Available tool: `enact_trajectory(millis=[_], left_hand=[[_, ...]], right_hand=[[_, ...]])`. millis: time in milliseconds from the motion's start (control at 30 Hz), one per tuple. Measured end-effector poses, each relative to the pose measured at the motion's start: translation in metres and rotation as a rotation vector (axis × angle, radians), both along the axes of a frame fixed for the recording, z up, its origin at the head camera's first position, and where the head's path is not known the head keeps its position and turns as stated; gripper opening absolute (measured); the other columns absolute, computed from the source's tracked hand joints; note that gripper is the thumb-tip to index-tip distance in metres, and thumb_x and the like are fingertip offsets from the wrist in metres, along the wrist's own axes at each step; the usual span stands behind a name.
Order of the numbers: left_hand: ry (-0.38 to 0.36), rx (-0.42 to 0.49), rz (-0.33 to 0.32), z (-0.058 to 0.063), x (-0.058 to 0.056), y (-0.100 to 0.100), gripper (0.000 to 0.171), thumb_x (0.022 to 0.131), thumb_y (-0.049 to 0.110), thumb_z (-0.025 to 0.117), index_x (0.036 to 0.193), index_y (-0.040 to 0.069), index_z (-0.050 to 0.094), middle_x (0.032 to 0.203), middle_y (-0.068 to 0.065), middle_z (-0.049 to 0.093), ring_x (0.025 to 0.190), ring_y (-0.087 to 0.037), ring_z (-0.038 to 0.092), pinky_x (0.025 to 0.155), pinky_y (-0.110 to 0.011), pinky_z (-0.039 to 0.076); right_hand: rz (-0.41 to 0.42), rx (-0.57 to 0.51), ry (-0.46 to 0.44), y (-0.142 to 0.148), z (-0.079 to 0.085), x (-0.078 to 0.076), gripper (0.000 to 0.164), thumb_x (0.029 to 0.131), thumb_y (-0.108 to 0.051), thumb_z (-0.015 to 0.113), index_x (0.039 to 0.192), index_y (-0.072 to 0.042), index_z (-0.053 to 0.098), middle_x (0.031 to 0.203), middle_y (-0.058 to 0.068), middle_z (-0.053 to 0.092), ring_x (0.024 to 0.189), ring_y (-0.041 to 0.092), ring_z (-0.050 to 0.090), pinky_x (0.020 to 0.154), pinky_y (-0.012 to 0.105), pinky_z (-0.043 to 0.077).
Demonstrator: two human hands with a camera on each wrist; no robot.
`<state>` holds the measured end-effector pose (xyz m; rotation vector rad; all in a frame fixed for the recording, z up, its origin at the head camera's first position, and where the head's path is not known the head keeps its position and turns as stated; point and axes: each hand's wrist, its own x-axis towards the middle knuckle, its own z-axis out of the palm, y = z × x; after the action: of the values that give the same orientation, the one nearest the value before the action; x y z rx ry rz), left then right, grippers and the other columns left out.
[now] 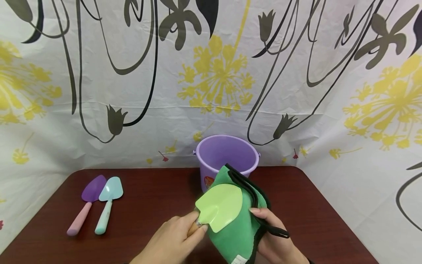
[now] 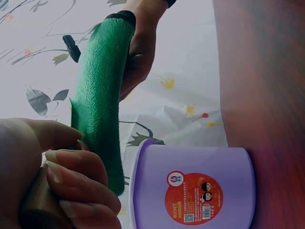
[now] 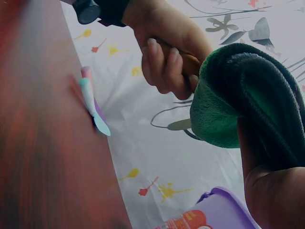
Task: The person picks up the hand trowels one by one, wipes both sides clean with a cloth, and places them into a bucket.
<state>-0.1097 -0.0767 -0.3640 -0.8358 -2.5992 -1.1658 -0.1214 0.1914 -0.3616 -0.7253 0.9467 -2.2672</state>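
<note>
My left hand (image 1: 174,236) grips the wooden handle (image 2: 45,202) of a small trowel with a light green blade (image 1: 221,206). The fingers curl round the handle close to the blade. Behind the blade, my right hand (image 1: 275,234) holds a folded green cloth (image 1: 227,234) with black edging, its thumb on the front and the other fingers hidden behind. The blade lies flat over the cloth in the head view. In the right wrist view the cloth (image 3: 214,114) shows its folded layers above the right hand (image 3: 276,195).
A purple bucket (image 1: 206,170) stands at the back of the dark red table (image 1: 151,198), just beyond the cloth. On the left lie two more trowels, a purple one with a pink handle (image 1: 80,219) and a mint one (image 1: 104,217). A patterned sheet (image 1: 184,146) hangs behind.
</note>
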Motion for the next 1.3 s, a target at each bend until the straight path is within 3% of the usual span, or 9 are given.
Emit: enact_trajectory(millis=[100, 433, 667, 800, 1000, 1300], left_hand=[[0.006, -0.003, -0.003, 0.001, 0.000, 0.000, 0.034, 0.098, 0.031, 0.062, 0.072, 0.022, 0.042, 0.058, 0.021, 0.026, 0.051, 0.007, 0.020, 0.048, -0.015, 0.024], [-0.009, -0.031, 0.006, 0.003, 0.002, 0.000, 0.033, 0.089, 0.014, 0.061, 0.068, 0.021, 0.037, 0.057, 0.021, 0.022, 0.053, 0.007, 0.016, 0.048, -0.016, 0.019], [-0.038, -0.047, 0.012, 0.003, 0.002, -0.002, 0.029, 0.082, 0.012, 0.059, 0.066, 0.019, 0.036, 0.055, 0.019, 0.021, 0.053, 0.005, 0.015, 0.048, -0.017, 0.017], [-0.046, -0.043, 0.005, 0.002, 0.002, -0.002, 0.028, 0.082, 0.012, 0.059, 0.066, 0.019, 0.037, 0.055, 0.019, 0.021, 0.053, 0.005, 0.015, 0.048, -0.017, 0.017], [-0.056, -0.020, -0.011, 0.003, 0.001, -0.002, 0.029, 0.082, 0.010, 0.059, 0.066, 0.019, 0.036, 0.055, 0.019, 0.021, 0.054, 0.005, 0.014, 0.049, -0.017, 0.017], [-0.058, -0.043, 0.044, 0.004, 0.002, -0.002, 0.029, 0.084, 0.012, 0.059, 0.068, 0.021, 0.037, 0.057, 0.018, 0.022, 0.054, 0.005, 0.017, 0.050, -0.016, 0.019]], right_hand=[[0.027, -0.007, -0.005, -0.004, -0.003, 0.001, 0.049, 0.107, -0.014, 0.009, 0.132, -0.008, 0.050, 0.134, -0.001, 0.058, 0.124, 0.011, 0.057, 0.111, 0.029, 0.044], [0.153, 0.005, -0.033, -0.015, -0.011, 0.004, 0.049, 0.102, -0.021, 0.013, 0.122, -0.011, 0.057, 0.124, -0.003, 0.066, 0.112, 0.010, 0.063, 0.103, 0.027, 0.048], [0.063, 0.057, -0.058, -0.022, -0.020, 0.008, 0.040, 0.097, -0.014, 0.024, 0.116, -0.011, 0.059, 0.117, -0.006, 0.070, 0.106, 0.008, 0.067, 0.097, 0.025, 0.052], [0.075, 0.080, -0.077, -0.021, -0.022, 0.007, 0.038, 0.097, -0.012, 0.026, 0.116, -0.011, 0.058, 0.117, -0.006, 0.070, 0.107, 0.007, 0.068, 0.096, 0.024, 0.052], [0.103, 0.088, -0.128, -0.017, -0.017, 0.007, 0.034, 0.098, -0.012, 0.028, 0.118, -0.012, 0.055, 0.121, -0.008, 0.065, 0.110, 0.005, 0.063, 0.100, 0.023, 0.048], [-0.009, 0.153, -0.179, -0.014, -0.008, 0.005, 0.031, 0.100, -0.011, 0.028, 0.113, -0.012, 0.056, 0.115, -0.008, 0.065, 0.105, 0.005, 0.063, 0.098, 0.024, 0.049]])
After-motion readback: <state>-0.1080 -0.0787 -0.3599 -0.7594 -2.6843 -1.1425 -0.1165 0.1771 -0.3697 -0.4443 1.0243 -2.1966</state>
